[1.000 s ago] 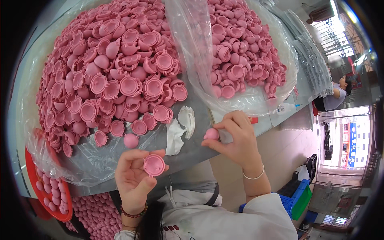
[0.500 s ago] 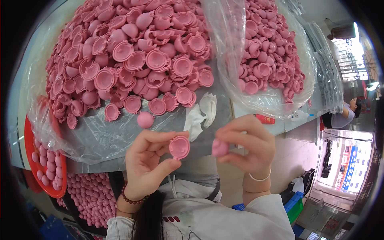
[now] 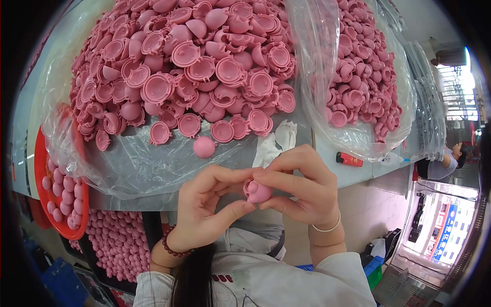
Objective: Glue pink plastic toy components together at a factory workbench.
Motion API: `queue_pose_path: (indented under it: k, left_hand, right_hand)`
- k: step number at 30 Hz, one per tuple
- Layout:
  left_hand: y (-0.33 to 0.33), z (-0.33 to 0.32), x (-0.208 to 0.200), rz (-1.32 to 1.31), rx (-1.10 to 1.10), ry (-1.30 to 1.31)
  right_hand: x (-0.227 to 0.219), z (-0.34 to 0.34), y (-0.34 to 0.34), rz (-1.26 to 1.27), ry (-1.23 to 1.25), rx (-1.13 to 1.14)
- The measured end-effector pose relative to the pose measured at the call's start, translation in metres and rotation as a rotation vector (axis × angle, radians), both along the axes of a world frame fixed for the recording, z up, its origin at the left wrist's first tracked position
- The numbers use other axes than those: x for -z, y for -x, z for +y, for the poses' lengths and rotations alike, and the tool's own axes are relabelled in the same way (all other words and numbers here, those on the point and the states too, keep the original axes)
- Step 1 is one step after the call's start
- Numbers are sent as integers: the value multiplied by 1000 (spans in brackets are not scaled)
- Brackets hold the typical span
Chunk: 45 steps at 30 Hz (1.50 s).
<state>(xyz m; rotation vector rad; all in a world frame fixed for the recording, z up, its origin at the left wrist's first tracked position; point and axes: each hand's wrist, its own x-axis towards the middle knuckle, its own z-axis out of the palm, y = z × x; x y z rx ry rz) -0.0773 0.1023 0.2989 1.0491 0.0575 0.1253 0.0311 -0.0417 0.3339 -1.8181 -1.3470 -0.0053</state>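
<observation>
Between my two hands are two pink plastic half-shells (image 3: 259,192), brought together, with small bumps showing on the outer side. My left hand (image 3: 208,204) pinches them from the left with thumb and fingers. From the right, my right hand (image 3: 305,188) grips them the same way, its fingertips covering part of the seam. Whether the halves are fully joined I cannot tell. Beyond my hands lies a large heap of loose pink half-shells (image 3: 179,84) on clear plastic sheeting (image 3: 146,171). A single pink ball (image 3: 204,147) rests at its near edge.
A second heap of pink pieces (image 3: 360,77) lies in a clear bag. Crumpled white tissue (image 3: 266,149) and a red lighter (image 3: 349,159) are nearby. At left, a red basket (image 3: 77,231) holds pink balls, above a dark crate of more balls (image 3: 120,245). Another person (image 3: 444,162) is far right.
My hands have come together. The open half-shell in my left hand and the pink piece in my right now meet. The whole view has shifted slightly.
</observation>
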Motion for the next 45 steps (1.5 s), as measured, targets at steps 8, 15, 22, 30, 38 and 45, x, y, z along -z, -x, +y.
queue_pose_path:
  k: [8, 15, 22, 30, 38, 45]
  left_hand:
    - [-1, 1, 0, -22, 14, -36]
    - [-3, 1, -2, -23, -1, 11]
    - [-2, 0, -2, 13, -57, -85]
    - [2, 3, 3, -86, -21, 44]
    - [4, 3, 0, 12, -27, 92]
    - [4, 11, -1, 170, 62, 319]
  right_hand:
    - [-1, 0, 1, -42, 5, 23]
    - [10, 6, 13, -216, -107, 87]
    - [17, -13, 23, -305, -153, 164]
    - [28, -145, -33, -399, -672, 1290]
    - [62, -208, -76, -34, -412, 1311]
    - [29, -173, -54, -51, -506, 1387]
